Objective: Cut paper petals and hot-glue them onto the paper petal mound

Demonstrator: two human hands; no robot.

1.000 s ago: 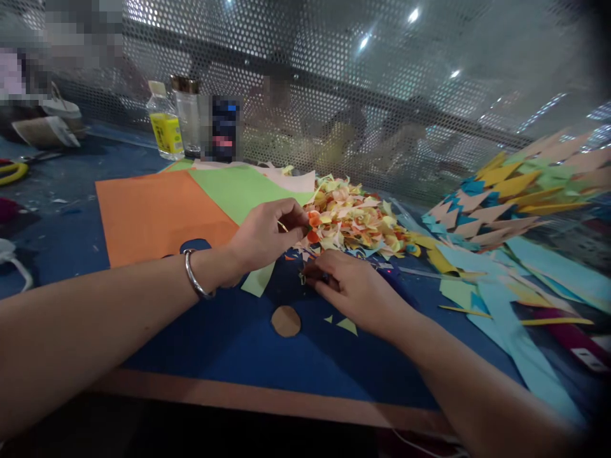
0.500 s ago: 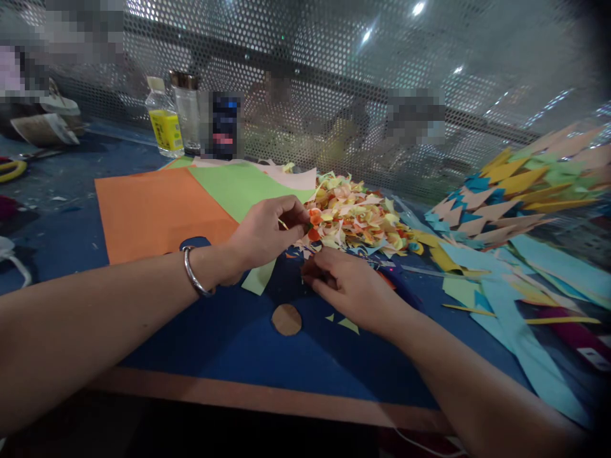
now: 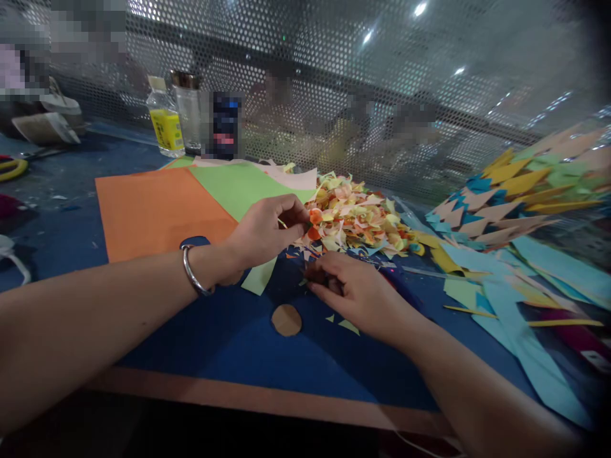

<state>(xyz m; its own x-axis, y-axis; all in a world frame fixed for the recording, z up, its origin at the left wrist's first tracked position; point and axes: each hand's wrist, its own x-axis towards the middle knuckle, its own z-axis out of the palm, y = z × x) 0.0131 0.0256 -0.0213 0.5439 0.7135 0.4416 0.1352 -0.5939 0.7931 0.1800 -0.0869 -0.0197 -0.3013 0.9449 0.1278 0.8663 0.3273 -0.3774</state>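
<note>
My left hand (image 3: 274,226), with a silver bangle at the wrist, hovers at the left edge of a heap of cut paper pieces (image 3: 358,213). Its thumb and forefinger are pinched together; what they hold, if anything, is too small to name. Just in front of the heap, my right hand (image 3: 351,286) is low over the blue tabletop (image 3: 229,350) with curled fingers, its fingertips partly hidden. A tiny pale scrap (image 3: 303,282) shows by its thumb. Below the hands lies a round brown disc (image 3: 287,320). Small green paper offcuts (image 3: 348,327) lie under my right wrist.
Orange paper (image 3: 157,210) and green paper (image 3: 238,187) sheets lie at the left. Behind them stand a yellow-labelled bottle (image 3: 166,127), a clear jar (image 3: 188,114) and a phone (image 3: 226,124). At right are blue paper strips (image 3: 520,343) and a layered paper construction (image 3: 506,191).
My right hand has shifted slightly right and down, its fingertips a little farther from the left hand. My left hand keeps its pinch in nearly the same place; a green bit at its fingertips no longer shows.
</note>
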